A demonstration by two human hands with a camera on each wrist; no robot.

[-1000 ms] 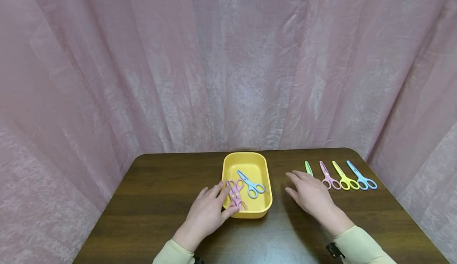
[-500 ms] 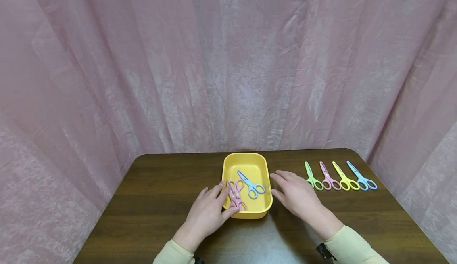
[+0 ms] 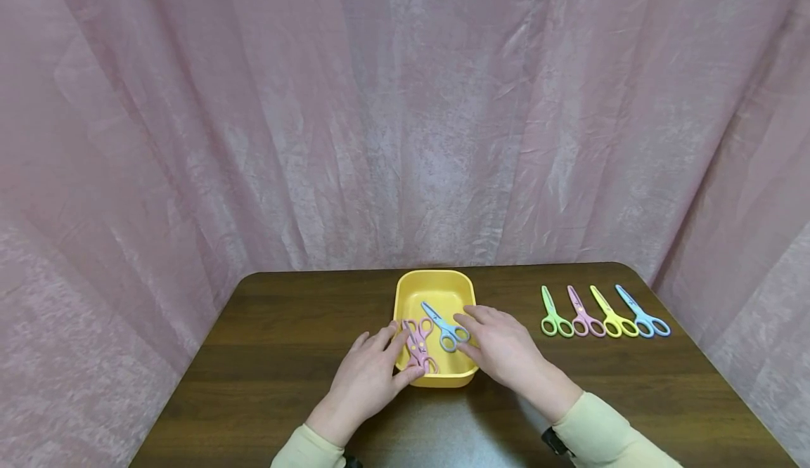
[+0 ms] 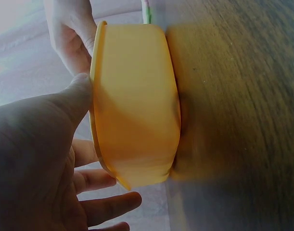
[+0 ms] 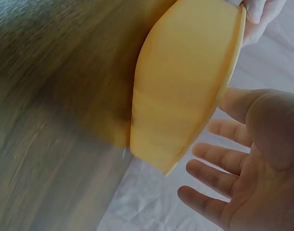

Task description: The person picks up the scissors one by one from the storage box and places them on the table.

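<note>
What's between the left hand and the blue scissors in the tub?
Pink scissors, in the yellow tub between the left hand and the blue scissors, as the head view shows.

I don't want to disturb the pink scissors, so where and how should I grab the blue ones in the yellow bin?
Probably pinch the blue scissors by their handle loops, coming from above and the right. The loops face near right in the yellow bin, the blades point far left, and the pink scissors lie on the left.

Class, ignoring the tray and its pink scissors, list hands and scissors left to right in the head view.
Left hand, first blue scissors, right hand, green scissors, purple scissors, yellow scissors, second blue scissors.
</note>
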